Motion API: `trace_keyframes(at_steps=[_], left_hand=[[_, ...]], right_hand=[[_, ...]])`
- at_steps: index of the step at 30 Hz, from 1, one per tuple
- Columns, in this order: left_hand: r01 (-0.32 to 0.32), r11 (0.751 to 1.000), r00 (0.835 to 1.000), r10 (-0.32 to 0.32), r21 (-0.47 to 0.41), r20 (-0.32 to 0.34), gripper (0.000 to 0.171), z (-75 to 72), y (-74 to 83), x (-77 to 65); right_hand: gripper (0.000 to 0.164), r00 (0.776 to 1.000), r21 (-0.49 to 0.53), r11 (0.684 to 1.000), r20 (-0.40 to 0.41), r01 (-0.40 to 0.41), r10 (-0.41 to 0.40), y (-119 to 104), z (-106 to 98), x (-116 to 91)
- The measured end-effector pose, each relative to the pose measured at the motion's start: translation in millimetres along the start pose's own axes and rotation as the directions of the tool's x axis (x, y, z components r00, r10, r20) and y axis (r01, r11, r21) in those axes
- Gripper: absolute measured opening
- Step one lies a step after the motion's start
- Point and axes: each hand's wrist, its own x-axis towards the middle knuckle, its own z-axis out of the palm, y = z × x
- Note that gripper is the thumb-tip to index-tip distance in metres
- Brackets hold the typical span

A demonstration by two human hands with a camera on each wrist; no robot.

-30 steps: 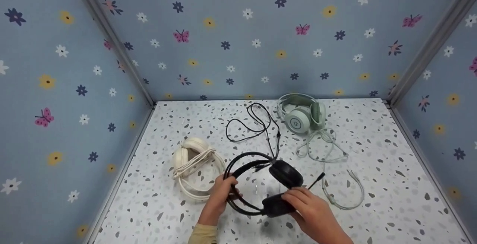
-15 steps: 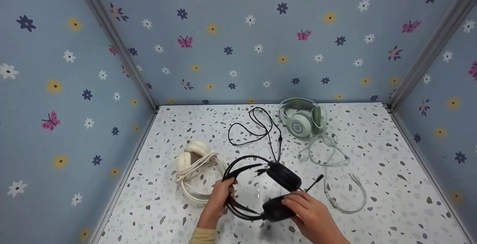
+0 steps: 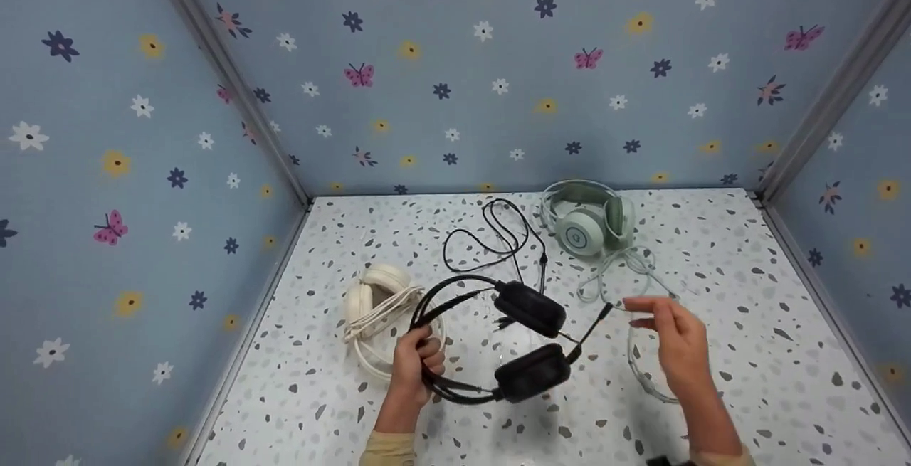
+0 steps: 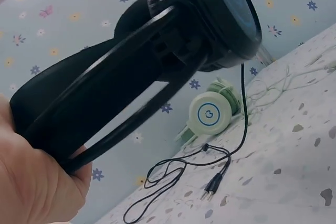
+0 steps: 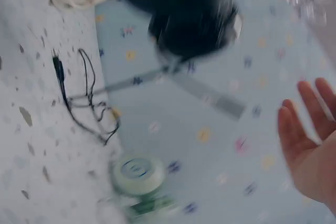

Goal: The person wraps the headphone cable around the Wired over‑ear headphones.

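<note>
A black headset with a thin boom microphone is held up off the speckled table, its ear cups pointing right. My left hand grips it by the headband, fingers curled round the band; the left wrist view shows the same grip on the headband. To the right of the microphone tip, my right hand is in the air with its fingers extended, holding nothing. In the right wrist view that hand appears apart from the blurred headset.
White headphones with a bundled cord lie left, partly behind my left hand. Pale green headphones stand at the back right, their cord trailing forward under my right hand. The headset's black cable loops across the table. Flowered walls enclose three sides.
My right hand has let go of the lower ear cup and moved right, away from the headset. My left hand keeps its grip on the headband, and the headset has shifted slightly left.
</note>
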Motion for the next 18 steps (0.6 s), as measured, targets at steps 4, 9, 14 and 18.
trace_keyframes(at_steps=[4,9,14,18], left_hand=[[0.024,0.997,0.999,-0.023,-0.071,0.024,0.022,1.4,2.9,-1.7],[0.063,0.988,0.997,-0.057,-0.138,0.049,0.022,4.5,3.9,-2.1],[0.106,0.968,0.994,-0.094,-0.229,0.062,0.023,7.3,3.3,-0.1],[0.069,0.940,0.998,-0.063,-0.333,0.029,0.025,10.1,11.1,2.6]], right_hand=[[0.032,0.920,-0.039,0.922,0.069,-0.385,0.387,41.6,0.2,11.0],[0.068,0.906,-0.152,0.982,0.391,-0.112,0.164,87.4,37.9,-3.0],[0.053,0.870,0.071,0.992,0.491,-0.103,0.055,88.2,62.5,-21.5],[0.031,0.899,0.092,0.960,0.385,-0.265,0.211,73.5,68.0,-31.5]])
